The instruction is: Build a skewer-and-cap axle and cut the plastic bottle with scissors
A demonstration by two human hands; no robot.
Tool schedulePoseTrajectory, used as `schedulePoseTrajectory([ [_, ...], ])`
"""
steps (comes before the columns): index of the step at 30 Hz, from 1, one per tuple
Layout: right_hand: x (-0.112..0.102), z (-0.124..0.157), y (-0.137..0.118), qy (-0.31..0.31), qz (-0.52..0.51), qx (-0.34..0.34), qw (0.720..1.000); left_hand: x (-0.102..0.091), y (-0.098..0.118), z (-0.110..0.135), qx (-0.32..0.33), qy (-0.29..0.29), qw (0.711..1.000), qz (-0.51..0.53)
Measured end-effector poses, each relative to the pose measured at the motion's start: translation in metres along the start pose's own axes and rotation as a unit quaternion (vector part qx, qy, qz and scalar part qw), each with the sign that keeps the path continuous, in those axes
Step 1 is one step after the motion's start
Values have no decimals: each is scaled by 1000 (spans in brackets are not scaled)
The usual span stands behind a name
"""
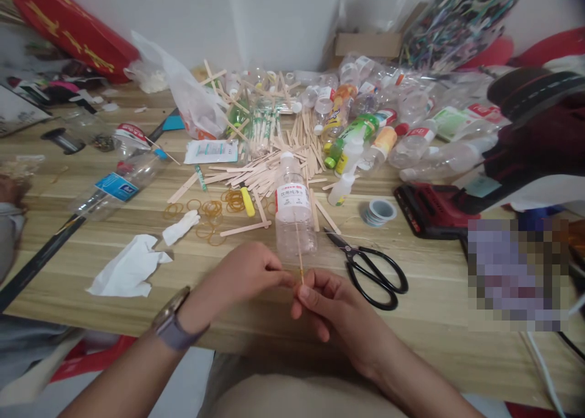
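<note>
My left hand [247, 275] and my right hand [329, 302] meet at the table's near edge, both pinched closed on the bottom of a thin wooden stick [299, 247] that stands upright. A watch sits on my left wrist. Right behind the stick stands a clear plastic bottle [295, 208] with a red and white label and a white cap. Black scissors [370, 265] lie just right of my right hand.
A heap of flat wooden sticks [269, 162] and rubber bands [214, 211] lies mid-table. Several empty bottles [388, 113] crowd the back right. White tissue [130, 269], a tape roll [380, 212], a red tool [434, 208] and a lying bottle [123, 180] surround the spot.
</note>
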State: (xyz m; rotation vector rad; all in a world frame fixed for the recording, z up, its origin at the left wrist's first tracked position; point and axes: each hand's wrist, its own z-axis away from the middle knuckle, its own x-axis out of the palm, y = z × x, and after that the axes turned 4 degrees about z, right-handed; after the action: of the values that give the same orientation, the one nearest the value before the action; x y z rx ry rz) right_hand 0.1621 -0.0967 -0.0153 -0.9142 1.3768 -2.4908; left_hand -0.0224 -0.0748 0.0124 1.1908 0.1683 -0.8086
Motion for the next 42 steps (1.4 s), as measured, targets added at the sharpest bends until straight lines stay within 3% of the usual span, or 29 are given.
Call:
schedulePoseTrajectory([
  [2,0,1,0,-11,-1,0,1000,-4,-6,-4,-25,-74,991,112],
  [4,1,2,-1,-17,4,6,1000,-2,-10,-5,-34,-109,974,193],
  [10,5,2,-2,19,43,36,998,18,-9,1,-24,-67,941,331],
  [16,8,1,2,21,19,71,997,39,-7,9,-60,-20,864,499],
  [21,4,1,15,-35,-123,65,990,42,-2,10,-48,-59,826,558],
  [26,3,4,19,-24,-322,165,932,45,-1,10,-48,-40,831,553],
  [31,7,3,15,12,-378,198,904,48,-3,13,-41,9,840,541],
  [33,7,4,15,37,-377,178,908,48,-3,14,-43,34,841,538],
  [37,4,9,14,88,-345,52,933,49,-1,13,-61,111,842,525],
  [40,1,13,11,77,-315,-14,946,52,0,12,-56,131,854,500],
  [42,-4,13,6,52,-284,-23,957,55,0,13,-52,122,867,481],
])
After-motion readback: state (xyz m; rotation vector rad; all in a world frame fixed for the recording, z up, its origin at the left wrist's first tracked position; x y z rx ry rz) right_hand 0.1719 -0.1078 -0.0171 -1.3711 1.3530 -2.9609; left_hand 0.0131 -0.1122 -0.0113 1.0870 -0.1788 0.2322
